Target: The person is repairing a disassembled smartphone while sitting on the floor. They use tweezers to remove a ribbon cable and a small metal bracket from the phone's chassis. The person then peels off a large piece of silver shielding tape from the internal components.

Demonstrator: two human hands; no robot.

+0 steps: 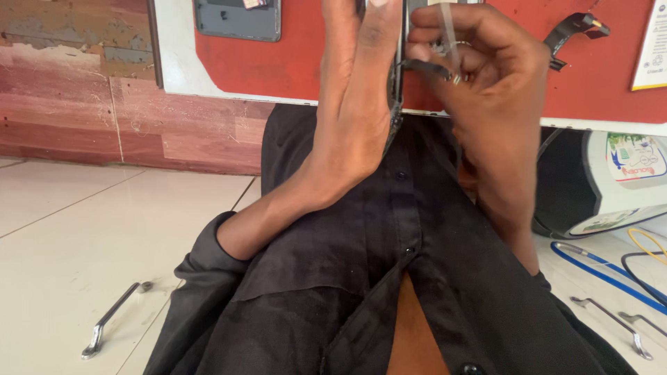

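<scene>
Nearest the camera lies the person's black buttoned shirt [389,278], open low at the front, with both sleeves pushed back. On the white tiled floor [69,229] to the left rests a bent metal handle [111,319]; two similar metal handles [615,319] lie at the right, near a blue cable [604,271] and a yellow cable [649,243].

Further up, both forearms rise toward a thin dark device [397,76] held edge-on between the hands, in front of the chest and at the lower edge of a red board. The left hand [358,104] stands flat and upright, fingers extended together, palm pressed against the device's left face. The right hand [479,69] is curled on the other side, its fingertips pinching a thin dark strip [427,67] that projects from the device's edge; a small metal tip shows at its fingers.

Beyond the hands stands the red board [292,62] with a white rim. A grey flat panel [240,19] lies on it at upper left, a black ribbon-like part [573,31] at upper right. A white and black drum-shaped appliance [604,187] sits below the board at right. A wood-patterned wall [76,83] closes the view at left.
</scene>
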